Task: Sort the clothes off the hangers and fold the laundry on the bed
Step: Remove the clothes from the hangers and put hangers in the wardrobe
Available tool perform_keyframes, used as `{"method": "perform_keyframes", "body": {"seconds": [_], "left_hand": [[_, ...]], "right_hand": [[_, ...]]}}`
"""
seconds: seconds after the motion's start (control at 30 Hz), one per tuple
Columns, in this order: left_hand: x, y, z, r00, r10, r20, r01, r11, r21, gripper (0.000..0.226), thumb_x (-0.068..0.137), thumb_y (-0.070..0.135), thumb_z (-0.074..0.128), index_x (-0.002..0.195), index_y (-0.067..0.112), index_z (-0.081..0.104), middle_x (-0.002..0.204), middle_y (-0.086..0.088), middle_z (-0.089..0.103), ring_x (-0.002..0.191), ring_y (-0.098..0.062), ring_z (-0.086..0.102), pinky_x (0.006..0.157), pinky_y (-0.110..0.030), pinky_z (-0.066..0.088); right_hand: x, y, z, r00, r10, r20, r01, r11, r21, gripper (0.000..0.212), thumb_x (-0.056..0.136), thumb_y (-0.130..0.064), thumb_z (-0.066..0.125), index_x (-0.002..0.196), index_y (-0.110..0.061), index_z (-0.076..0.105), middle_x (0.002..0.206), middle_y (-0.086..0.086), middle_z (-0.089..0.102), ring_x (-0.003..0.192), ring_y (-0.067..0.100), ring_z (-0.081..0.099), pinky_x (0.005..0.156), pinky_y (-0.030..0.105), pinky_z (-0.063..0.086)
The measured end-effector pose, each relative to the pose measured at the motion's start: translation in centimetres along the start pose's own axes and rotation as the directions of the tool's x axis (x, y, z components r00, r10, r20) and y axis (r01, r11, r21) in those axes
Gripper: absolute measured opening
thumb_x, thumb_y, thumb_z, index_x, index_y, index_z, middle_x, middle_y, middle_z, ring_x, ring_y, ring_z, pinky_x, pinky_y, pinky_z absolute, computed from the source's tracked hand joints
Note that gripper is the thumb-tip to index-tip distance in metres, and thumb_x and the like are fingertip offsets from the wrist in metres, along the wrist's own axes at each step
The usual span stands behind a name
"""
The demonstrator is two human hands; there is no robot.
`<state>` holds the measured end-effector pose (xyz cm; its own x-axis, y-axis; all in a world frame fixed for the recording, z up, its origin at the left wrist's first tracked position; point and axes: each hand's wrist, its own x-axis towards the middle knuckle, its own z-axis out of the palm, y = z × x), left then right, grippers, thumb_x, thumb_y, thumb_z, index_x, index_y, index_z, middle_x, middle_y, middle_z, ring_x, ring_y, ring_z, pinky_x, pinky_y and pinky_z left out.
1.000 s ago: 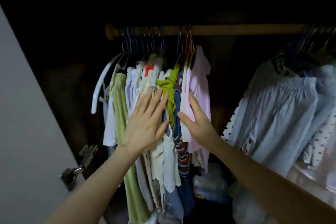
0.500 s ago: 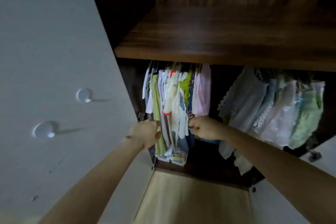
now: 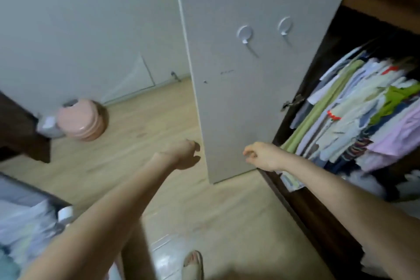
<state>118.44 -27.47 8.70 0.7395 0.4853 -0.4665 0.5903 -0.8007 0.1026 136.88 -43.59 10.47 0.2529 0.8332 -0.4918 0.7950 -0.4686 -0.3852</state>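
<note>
Pastel hanging clothes (image 3: 354, 116) right of both hands; left hand (image 3: 181, 154), right hand (image 3: 263, 155) loosely curled, empty.

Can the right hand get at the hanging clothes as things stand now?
Probably yes. The right hand is loosely curled, holds nothing, and sits just left of the clothes. The open door lies behind it, not between them.

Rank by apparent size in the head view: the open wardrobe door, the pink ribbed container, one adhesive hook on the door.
1. Wardrobe door
2. Pink ribbed container
3. Adhesive hook

The gaps are wide enough that camera distance does not blur the order.
</note>
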Motion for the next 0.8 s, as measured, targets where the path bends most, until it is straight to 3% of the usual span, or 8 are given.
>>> {"method": "perform_keyframes", "body": {"seconds": [0.13, 0.27, 0.47, 0.57, 0.8], "left_hand": [[-5.0, -8.4, 0.7, 0.981, -0.193, -0.033, 0.19, 0.979, -0.081, 0.041, 0.096, 0.034, 0.049, 0.135, 0.02, 0.051, 0.127, -0.003, 0.06, 0.115, -0.025, 0.057, 0.093, -0.033, 0.047], [-7.8, -17.2, 1.0, 0.94, -0.337, -0.061, 0.327, 0.935, -0.137, 0.041, 0.097, 0.036, 0.048, 0.135, 0.022, 0.05, 0.127, -0.001, 0.059, 0.117, -0.024, 0.056, 0.09, -0.031, 0.045], [-8.9, -31.7, -0.4, 0.878, -0.478, -0.034, 0.46, 0.86, -0.222, 0.042, 0.096, 0.037, 0.049, 0.135, 0.023, 0.05, 0.13, -0.002, 0.058, 0.117, -0.026, 0.055, 0.093, -0.034, 0.047], [-9.2, -38.7, -2.8, 0.848, -0.528, -0.047, 0.499, 0.825, -0.264, 0.042, 0.096, 0.037, 0.049, 0.135, 0.022, 0.051, 0.131, -0.001, 0.057, 0.117, -0.026, 0.055, 0.095, -0.038, 0.047], [-9.3, -52.5, -5.4, 0.753, -0.658, 0.002, 0.617, 0.704, -0.353, 0.041, 0.097, 0.039, 0.048, 0.134, 0.023, 0.051, 0.13, 0.0, 0.058, 0.116, -0.023, 0.055, 0.09, -0.035, 0.045]], "right_hand": [[5.5, -8.2, 2.1, 0.986, -0.149, 0.07, 0.153, 0.986, -0.064, 0.034, 0.097, -0.021, 0.049, 0.127, -0.009, 0.058, 0.131, 0.01, 0.058, 0.119, 0.025, 0.055, 0.1, 0.031, 0.042], [12.1, -17.2, 3.5, 0.956, -0.257, 0.14, 0.277, 0.949, -0.15, 0.032, 0.092, -0.019, 0.051, 0.118, -0.009, 0.065, 0.114, 0.011, 0.068, 0.108, 0.026, 0.061, 0.091, 0.031, 0.049], [22.9, -31.9, 3.1, 0.917, -0.36, 0.175, 0.391, 0.898, -0.201, 0.037, 0.092, -0.019, 0.048, 0.126, -0.01, 0.059, 0.124, 0.011, 0.063, 0.116, 0.027, 0.057, 0.091, 0.025, 0.043], [27.7, -39.2, 1.8, 0.888, -0.425, 0.178, 0.456, 0.866, -0.205, 0.035, 0.092, -0.019, 0.051, 0.125, -0.011, 0.06, 0.119, 0.009, 0.065, 0.113, 0.026, 0.059, 0.087, 0.023, 0.042], [37.9, -54.3, 0.1, 0.762, -0.578, 0.292, 0.645, 0.714, -0.271, 0.034, 0.092, -0.015, 0.05, 0.124, -0.007, 0.06, 0.121, 0.012, 0.064, 0.112, 0.027, 0.058, 0.091, 0.028, 0.044]]}}
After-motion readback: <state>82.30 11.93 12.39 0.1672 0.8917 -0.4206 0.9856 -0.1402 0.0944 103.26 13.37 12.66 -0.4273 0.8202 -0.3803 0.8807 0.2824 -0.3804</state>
